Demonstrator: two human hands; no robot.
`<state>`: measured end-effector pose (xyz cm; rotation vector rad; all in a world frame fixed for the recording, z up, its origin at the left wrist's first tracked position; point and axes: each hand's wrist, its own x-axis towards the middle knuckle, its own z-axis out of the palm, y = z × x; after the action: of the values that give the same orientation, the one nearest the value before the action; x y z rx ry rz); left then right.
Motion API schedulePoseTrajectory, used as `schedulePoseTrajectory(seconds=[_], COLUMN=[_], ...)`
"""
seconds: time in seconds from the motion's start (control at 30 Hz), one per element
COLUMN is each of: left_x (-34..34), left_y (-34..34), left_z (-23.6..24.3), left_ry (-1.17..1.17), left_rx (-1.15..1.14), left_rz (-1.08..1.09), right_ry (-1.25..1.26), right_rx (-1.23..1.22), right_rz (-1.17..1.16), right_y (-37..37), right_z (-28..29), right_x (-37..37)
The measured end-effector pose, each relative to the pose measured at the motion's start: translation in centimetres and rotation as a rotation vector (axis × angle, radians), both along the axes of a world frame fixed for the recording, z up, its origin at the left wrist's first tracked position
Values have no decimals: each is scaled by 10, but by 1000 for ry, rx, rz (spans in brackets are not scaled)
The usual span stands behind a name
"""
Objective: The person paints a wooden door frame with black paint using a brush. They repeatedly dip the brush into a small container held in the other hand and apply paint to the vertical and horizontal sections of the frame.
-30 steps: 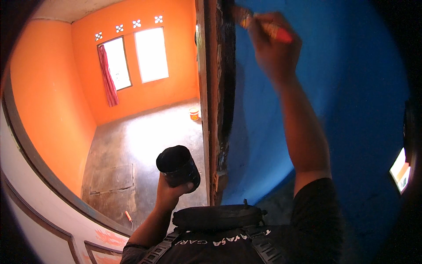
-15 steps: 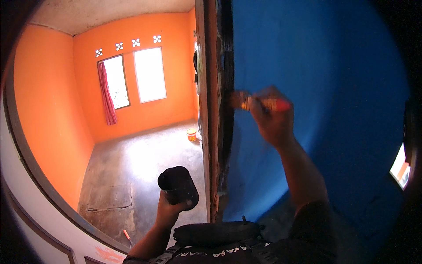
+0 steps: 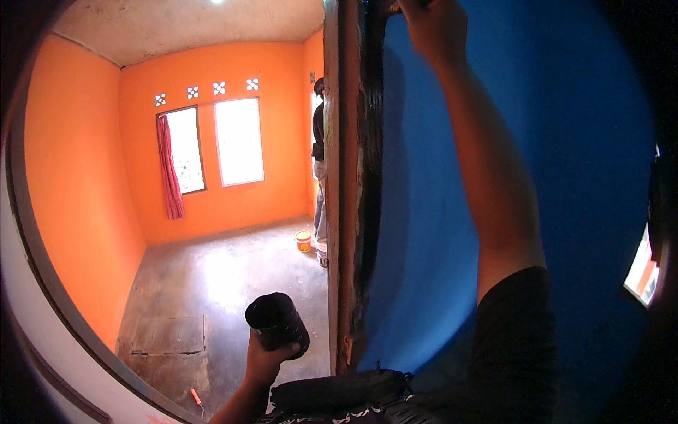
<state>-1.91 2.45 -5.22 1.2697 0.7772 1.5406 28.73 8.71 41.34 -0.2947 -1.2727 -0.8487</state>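
Note:
My left hand (image 3: 261,362) is wrapped round a black, open-topped container (image 3: 286,336), held low in front of me; what is inside is too dark to make out. High up at the top edge, my right hand (image 3: 436,32) is closed on a paintbrush (image 3: 393,8), of which only a small part shows. The brush is by the upper end of the door frame's glossy black strip (image 3: 371,134). Left of that strip, the frame's face is bare brown wood (image 3: 340,212). The blue wall (image 3: 431,212) borders the strip on the right.
Through the doorway lies an orange-walled room (image 3: 233,63) with two windows and a red curtain (image 3: 169,169). Another person (image 3: 319,134) stands partly behind the frame, near an orange-and-white bucket (image 3: 303,242). An orange-handled tool (image 3: 196,397) lies on the grey floor (image 3: 240,283).
My right hand has risen along the black strip with the paintbrush, to the top of the view. The view has shifted, and more of the other person shows. My left hand still holds the container.

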Motion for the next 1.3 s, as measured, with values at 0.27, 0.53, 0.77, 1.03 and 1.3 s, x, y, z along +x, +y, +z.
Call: schedulePoseTrajectory(seconds=[0.27,0.53,0.77,1.03,1.3], left_x=[-1,-5,-21,-18,-7], left_y=[2,8,12,13,16], left_z=[-4,9,1,3,-8], left_ry=[-35,-39,-26,18,36], left_rx=[-34,-40,13,32,33], left_rz=[-10,-88,-90,-76,27], right_ry=[39,-92,-139,-57,-42], right_rx=[77,-211,-351,-45,27], right_rz=[4,-58,68,-172,101], right_y=[-5,-8,-35,1,-3], right_z=[-13,-131,-140,-29,29], right_x=[-7,-16,-20,-12,13])
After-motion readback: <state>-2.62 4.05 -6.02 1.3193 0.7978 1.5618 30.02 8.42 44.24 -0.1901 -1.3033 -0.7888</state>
